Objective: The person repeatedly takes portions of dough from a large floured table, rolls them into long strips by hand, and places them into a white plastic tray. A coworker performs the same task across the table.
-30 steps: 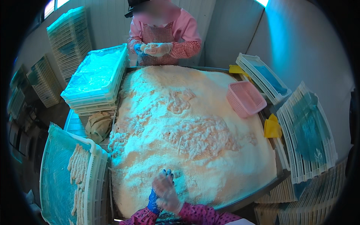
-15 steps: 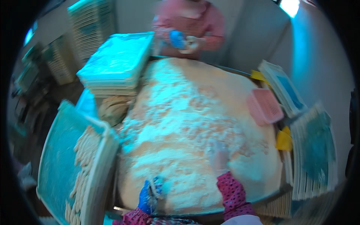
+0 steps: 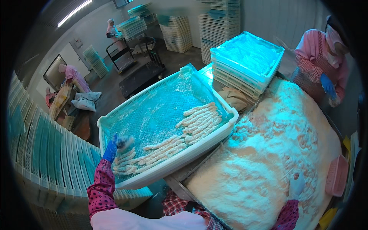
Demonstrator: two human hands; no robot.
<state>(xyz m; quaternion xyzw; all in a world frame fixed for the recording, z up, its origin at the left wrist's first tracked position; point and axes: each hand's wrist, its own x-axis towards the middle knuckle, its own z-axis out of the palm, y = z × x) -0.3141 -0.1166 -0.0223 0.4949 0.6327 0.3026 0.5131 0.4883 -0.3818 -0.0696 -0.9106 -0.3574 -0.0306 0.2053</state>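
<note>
My left hand [image 3: 115,147], in a blue glove, is over the near left part of a white plastic tray [image 3: 180,164] with a blue-green lining. Its powder-coated fingertips are smeared by motion, so I cannot tell what they hold. Beside it and along the tray's near side lie several pale, powder-coated strips [image 3: 165,149], side by side in rows. My right hand [image 3: 296,187], in a whitish glove, rests at the heap of pale powder [image 3: 249,180] on the work table. Its fingers are partly lost in the powder and hard to make out.
Stacked white trays [image 3: 245,73] and a brown cloth [image 3: 234,99] stand behind the tray. A pink basket [image 3: 337,175] sits at the table's right edge. Across the table is a co-worker [image 3: 322,65]. More tray stacks [image 3: 53,149] and a cart [image 3: 142,78] fill the left.
The view has swung left. My left hand has gone from the powder, where it held a pale strip, to the tray. My right hand stays at the powder.
</note>
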